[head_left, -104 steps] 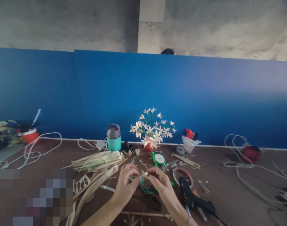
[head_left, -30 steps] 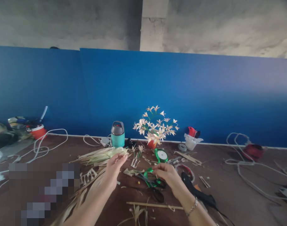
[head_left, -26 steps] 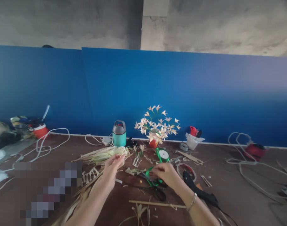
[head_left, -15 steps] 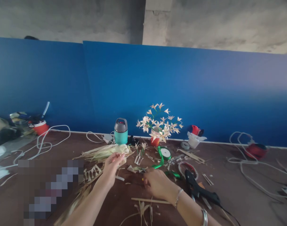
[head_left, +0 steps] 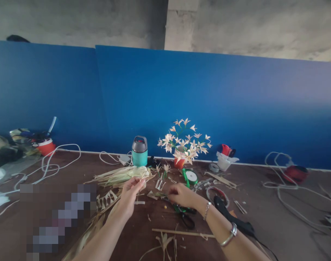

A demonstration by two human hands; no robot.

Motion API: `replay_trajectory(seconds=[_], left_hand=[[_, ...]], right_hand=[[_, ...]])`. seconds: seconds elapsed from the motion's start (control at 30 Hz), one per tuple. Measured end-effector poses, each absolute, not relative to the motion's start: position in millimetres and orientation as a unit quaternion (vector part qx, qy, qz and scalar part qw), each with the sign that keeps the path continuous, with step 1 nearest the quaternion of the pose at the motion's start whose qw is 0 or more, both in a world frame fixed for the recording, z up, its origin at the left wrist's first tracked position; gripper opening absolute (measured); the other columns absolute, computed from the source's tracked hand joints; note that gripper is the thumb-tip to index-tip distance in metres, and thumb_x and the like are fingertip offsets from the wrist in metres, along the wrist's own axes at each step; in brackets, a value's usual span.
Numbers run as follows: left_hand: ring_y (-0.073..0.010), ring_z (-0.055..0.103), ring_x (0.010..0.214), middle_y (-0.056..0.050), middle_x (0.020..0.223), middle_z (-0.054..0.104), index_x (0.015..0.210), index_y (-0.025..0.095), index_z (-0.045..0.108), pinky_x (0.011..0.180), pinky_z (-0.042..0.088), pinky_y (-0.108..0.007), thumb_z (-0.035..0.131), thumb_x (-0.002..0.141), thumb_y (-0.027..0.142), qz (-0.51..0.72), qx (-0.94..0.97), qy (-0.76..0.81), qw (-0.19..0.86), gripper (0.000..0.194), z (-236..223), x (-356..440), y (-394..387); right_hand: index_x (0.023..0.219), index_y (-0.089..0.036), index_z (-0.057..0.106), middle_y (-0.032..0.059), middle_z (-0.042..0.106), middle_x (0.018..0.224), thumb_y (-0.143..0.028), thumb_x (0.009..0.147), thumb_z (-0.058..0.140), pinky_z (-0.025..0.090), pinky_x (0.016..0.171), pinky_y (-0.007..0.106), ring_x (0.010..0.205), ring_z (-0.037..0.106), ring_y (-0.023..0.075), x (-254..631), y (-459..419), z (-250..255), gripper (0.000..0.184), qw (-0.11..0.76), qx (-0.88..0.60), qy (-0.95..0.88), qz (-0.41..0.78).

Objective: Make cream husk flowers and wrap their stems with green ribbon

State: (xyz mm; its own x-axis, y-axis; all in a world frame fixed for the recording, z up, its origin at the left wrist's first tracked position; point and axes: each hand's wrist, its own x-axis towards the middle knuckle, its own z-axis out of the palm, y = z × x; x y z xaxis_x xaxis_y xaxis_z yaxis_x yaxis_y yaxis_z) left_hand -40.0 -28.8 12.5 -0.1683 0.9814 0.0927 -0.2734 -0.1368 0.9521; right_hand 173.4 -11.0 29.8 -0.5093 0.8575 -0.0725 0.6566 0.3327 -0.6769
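Observation:
My left hand (head_left: pixel 129 195) is closed in a pinch on a small pale husk piece (head_left: pixel 144 183), partly hidden by the fingers. Just beyond it lies a bundle of pale dried husks (head_left: pixel 124 174). My right hand (head_left: pixel 181 195) hovers low over the table with its fingers curled; what they hold, if anything, is hidden. Beneath that hand lie black-handled scissors (head_left: pixel 186 219), beside a small yellow bead (head_left: pixel 165 207). A roll of green ribbon (head_left: pixel 191 176) stands just past the right hand. Two small husk flowers (head_left: pixel 165 168) lie between the hands.
At the back, a red pot (head_left: pixel 179 163) carries several pale flowers (head_left: pixel 189 141), beside a teal flask (head_left: pixel 139 157). A black glue gun (head_left: pixel 233 219) lies to the right. A thin stick (head_left: pixel 181 232) and a husk flower (head_left: pixel 164 241) lie in front. White cables (head_left: pixel 50 163) loop at left.
My right hand has lifted and moved slightly away from me, uncovering the scissors and the yellow bead. My left hand keeps its pinch and has barely moved.

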Motion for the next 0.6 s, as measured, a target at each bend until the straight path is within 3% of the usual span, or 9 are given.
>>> replay_trajectory(seconds=[0.17,0.3,0.43,0.6], left_hand=[[-0.0101,0.046,0.055,0.002,0.056,0.053,0.060,0.015,0.057,0.057,0.034,-0.023,0.067,0.066,0.034,0.614,0.435,0.430,0.499,0.023,6.9,-39.7,-27.3],[-0.0096,0.043,0.055,0.003,0.056,0.051,0.059,0.015,0.056,0.056,0.033,-0.023,0.066,0.068,0.035,0.603,0.451,0.441,0.489,0.024,5.9,-38.3,-27.7],[-0.0107,0.045,0.057,0.002,0.057,0.053,0.061,0.014,0.059,0.058,0.033,-0.023,0.065,0.068,0.035,0.595,0.455,0.454,0.483,0.023,6.3,-38.0,-29.6],[-0.0099,0.043,0.057,0.002,0.059,0.053,0.062,0.015,0.060,0.057,0.033,-0.022,0.067,0.068,0.033,0.587,0.446,0.450,0.504,0.021,10.9,-36.7,-33.6]], right_hand=[[0.072,-0.017,0.064,-0.0001,0.069,0.062,-0.017,0.075,0.046,0.036,0.044,0.019,0.045,0.053,0.0106,173.4,-15.1,25.9,0.019,0.147,-0.479,-0.798,0.336],[0.065,-0.016,0.064,0.0037,0.068,0.062,-0.020,0.079,0.044,0.038,0.054,0.022,0.055,0.057,0.0142,173.0,-19.7,27.1,0.025,0.153,-0.514,-0.799,0.271],[0.076,-0.018,0.067,0.0070,0.069,0.083,-0.016,0.070,0.051,0.037,0.068,0.026,0.081,0.060,0.0208,169.1,-28.3,30.9,0.017,0.145,-0.547,-0.801,0.195],[0.064,-0.019,0.069,0.0079,0.070,0.069,-0.021,0.062,0.058,0.038,0.062,0.028,0.071,0.063,0.0243,157.8,-39.4,23.7,0.011,0.103,-0.571,-0.796,0.174]])
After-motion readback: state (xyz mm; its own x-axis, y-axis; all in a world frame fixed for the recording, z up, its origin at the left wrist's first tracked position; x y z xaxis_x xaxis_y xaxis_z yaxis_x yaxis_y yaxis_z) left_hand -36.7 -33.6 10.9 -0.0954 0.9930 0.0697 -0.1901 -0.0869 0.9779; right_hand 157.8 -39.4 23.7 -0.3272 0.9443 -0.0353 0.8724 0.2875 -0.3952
